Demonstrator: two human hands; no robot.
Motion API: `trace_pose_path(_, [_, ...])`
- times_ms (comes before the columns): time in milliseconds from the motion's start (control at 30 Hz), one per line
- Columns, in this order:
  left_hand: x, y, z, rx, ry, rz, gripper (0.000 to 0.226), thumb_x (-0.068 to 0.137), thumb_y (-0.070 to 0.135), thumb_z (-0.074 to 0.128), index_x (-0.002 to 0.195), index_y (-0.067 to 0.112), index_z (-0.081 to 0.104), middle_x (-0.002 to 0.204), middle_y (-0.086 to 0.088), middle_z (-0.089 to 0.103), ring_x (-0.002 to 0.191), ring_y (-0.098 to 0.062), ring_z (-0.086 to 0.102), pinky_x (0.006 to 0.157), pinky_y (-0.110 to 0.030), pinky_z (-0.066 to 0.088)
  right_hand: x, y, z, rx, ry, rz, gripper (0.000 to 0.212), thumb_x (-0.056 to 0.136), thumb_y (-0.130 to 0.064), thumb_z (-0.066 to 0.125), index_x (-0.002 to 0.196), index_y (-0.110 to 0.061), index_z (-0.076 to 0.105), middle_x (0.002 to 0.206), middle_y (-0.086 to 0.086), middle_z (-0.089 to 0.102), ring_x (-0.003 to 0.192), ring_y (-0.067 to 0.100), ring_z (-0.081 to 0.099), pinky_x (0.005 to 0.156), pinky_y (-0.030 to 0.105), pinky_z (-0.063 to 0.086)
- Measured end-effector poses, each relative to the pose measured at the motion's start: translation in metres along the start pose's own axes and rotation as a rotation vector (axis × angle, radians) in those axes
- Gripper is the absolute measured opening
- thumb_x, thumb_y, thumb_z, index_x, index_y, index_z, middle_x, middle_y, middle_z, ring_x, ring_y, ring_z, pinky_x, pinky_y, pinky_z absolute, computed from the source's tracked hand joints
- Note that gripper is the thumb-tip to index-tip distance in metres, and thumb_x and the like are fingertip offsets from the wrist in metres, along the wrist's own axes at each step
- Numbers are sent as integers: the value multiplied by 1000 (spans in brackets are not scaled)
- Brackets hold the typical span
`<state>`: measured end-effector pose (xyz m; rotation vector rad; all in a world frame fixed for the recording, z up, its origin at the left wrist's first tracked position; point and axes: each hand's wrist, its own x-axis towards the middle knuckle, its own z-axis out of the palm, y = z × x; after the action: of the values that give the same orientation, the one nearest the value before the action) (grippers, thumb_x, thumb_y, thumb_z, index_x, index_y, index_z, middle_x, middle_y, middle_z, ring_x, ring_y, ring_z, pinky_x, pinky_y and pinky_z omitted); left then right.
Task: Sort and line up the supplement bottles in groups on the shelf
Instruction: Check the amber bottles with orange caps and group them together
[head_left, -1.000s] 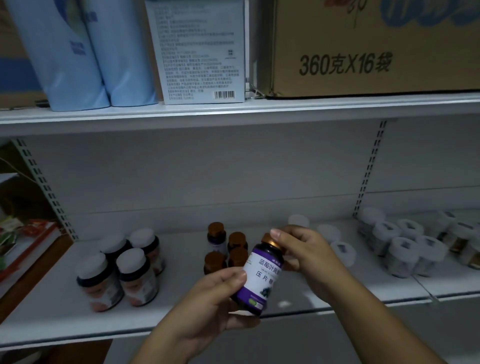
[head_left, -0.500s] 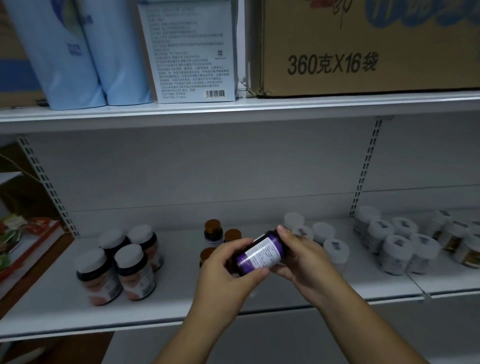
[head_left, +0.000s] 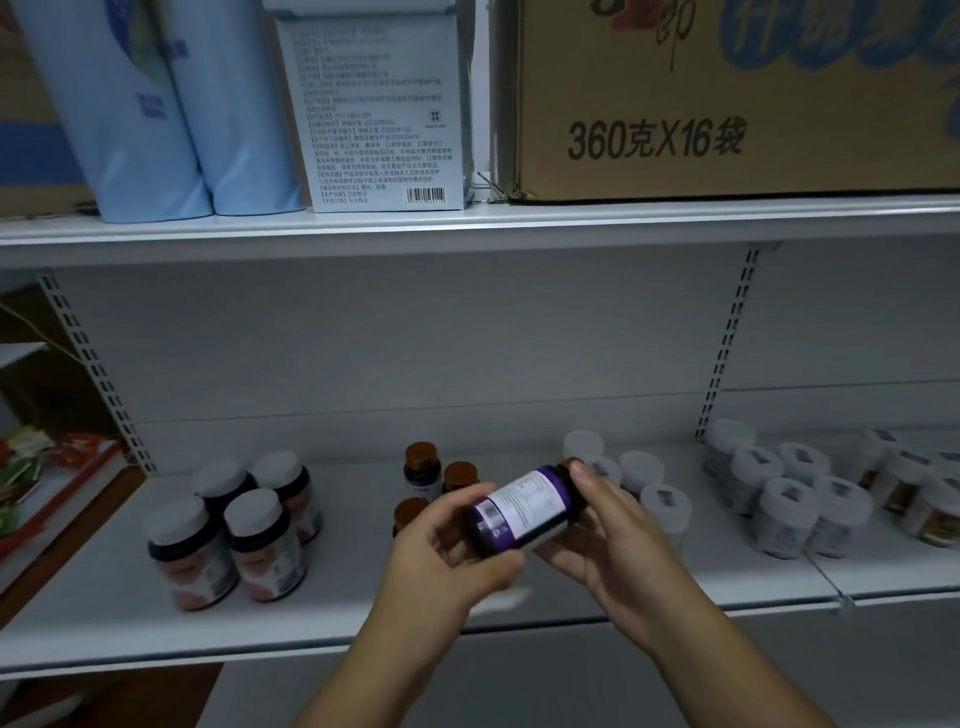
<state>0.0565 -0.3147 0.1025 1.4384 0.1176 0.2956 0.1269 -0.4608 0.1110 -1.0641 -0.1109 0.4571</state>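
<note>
Head view: purple-label bottle (head_left: 522, 512) tipped sideways, held above the shelf (head_left: 332, 587) front.
Left hand (head_left: 447, 551) wraps its base, right hand (head_left: 608, 525) pinches the brown cap end; likely light, rigid, slick, so grip the body. Brown-capped bottles (head_left: 422, 462) stand just behind.

Bare shelf (head_left: 358, 587) lies open between the white-capped bottles (head_left: 228, 525) and brown-capped bottles (head_left: 431, 478).

Shop stockroom, white slotted shelving (head_left: 467, 228), stock carton (head_left: 727, 104), grouped supplement bottles (head_left: 234, 525)
</note>
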Motion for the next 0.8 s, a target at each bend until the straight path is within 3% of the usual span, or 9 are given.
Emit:
trace_pose_path(133, [-5, -2, 7, 126, 20, 91, 60, 62, -19, 74, 98, 29, 69, 98, 11, 72, 90, -8, 68, 68, -18, 52, -3, -3, -2, -52, 12, 0, 47, 73, -37, 66, 106, -4, 63, 95, 14, 72, 90, 24, 71, 75, 37, 57])
trace_pose_path(233, [-6, -2, 7, 41, -36, 48, 66, 62, -12, 78, 110, 31, 64, 104, 10, 69, 95, -12, 68, 73, -24, 55, -6, -3, -4, 9, 17, -48, 39, 69, -24, 66, 102, -4, 62, 94, 15, 71, 85, 22, 71, 68, 33, 57])
trace_pose_path(333, [-5, 2, 8, -41, -51, -44, 49, 69, 7, 79, 111, 27, 62, 95, 3, 72, 87, -22, 71, 74, -37, 59, -7, -1, -5, 74, 10, -61, 38, 65, -18, 71, 100, -6, 63, 98, 19, 68, 86, 25, 69, 64, 32, 57])
trace_pose_path(433, [-4, 2, 9, -57, 13, 8, 39, 66, 3, 79, 99, 20, 67, 86, 1, 74, 80, -21, 70, 66, -33, 59, -7, 2, -4, 142, -8, -57, 46, 62, -13, 80, 104, -8, 63, 98, 17, 68, 85, 23, 69, 66, 33, 56])
trace_pose_path(567, [-5, -8, 5, 150, 62, 190, 51, 59, 0, 81, 95, 33, 67, 98, 8, 70, 89, -13, 68, 70, -23, 55, -5, 1, -1, -35, 27, -21, 38, 72, -30, 65, 100, -6, 62, 94, 13, 72, 88, 23, 70, 77, 37, 56])
trace_pose_path(667, [-8, -11, 4, 381, 69, 335, 52, 60, 12, 78, 100, 41, 61, 111, 18, 59, 105, -9, 60, 77, -24, 54, -5, -2, -3, -81, 17, -25, 32, 72, -28, 64, 94, -6, 64, 89, 12, 73, 83, 21, 71, 69, 33, 56])
trace_pose_path(733, [-9, -11, 4, 349, 26, 300, 51, 61, 18, 77, 103, 40, 60, 113, 19, 58, 106, -6, 60, 78, -22, 54, -5, -5, -4, -60, 16, -58, 28, 71, -22, 64, 95, -7, 66, 89, 12, 72, 80, 19, 70, 63, 30, 56])
trace_pose_path(800, [-6, -9, 3, 177, -32, 139, 48, 61, 20, 76, 106, 33, 63, 106, 11, 66, 97, -10, 66, 76, -23, 55, -3, -6, -5, -39, 5, -83, 32, 70, -15, 64, 100, -7, 65, 91, 11, 71, 78, 18, 69, 61, 29, 55])
